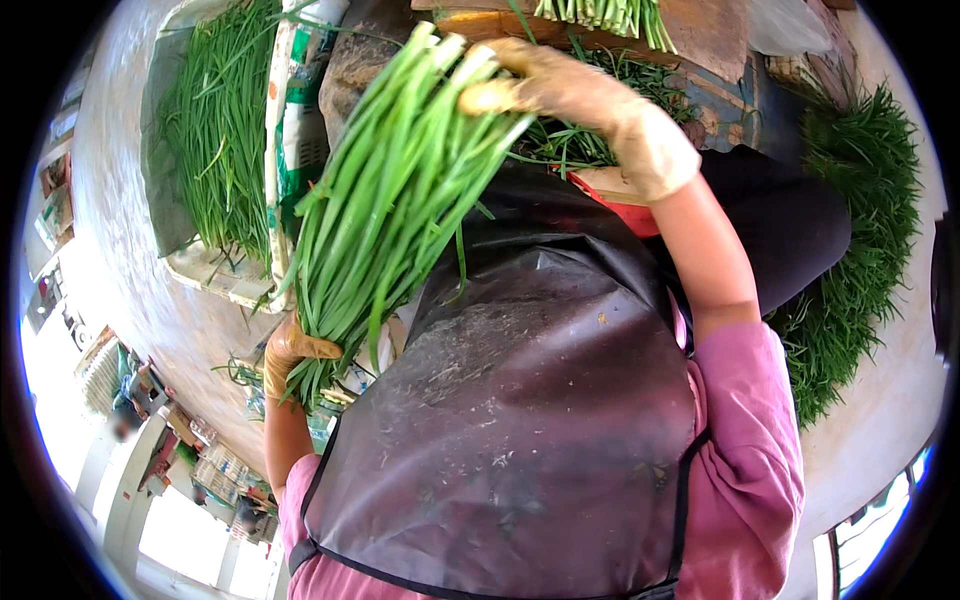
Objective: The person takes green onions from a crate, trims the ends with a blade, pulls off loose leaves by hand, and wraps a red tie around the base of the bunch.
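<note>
A large bunch of garlic chives [390,187] lies slanted across my lap, pale cut stem ends up and leaf tips down. My left hand [296,352], in a tan glove, grips the leafy lower end, thumb over the leaves. At the stem ends, my gloved right hand [555,86] is blurred, with fingers and thumb around some of the pale stalks. Under the bunch spreads my dark plastic apron [540,390]. Another bundle of chives [607,19] rests on a wooden board [709,41] beyond my right hand.
To the left stands a plastic crate [225,289] lined with dark cloth, holding chives [221,135]. Loose trimmings [570,142] lie beneath my right forearm. A long heap of chives [847,300] covers floor on the right. A clear plastic bag [791,26] sits at upper right.
</note>
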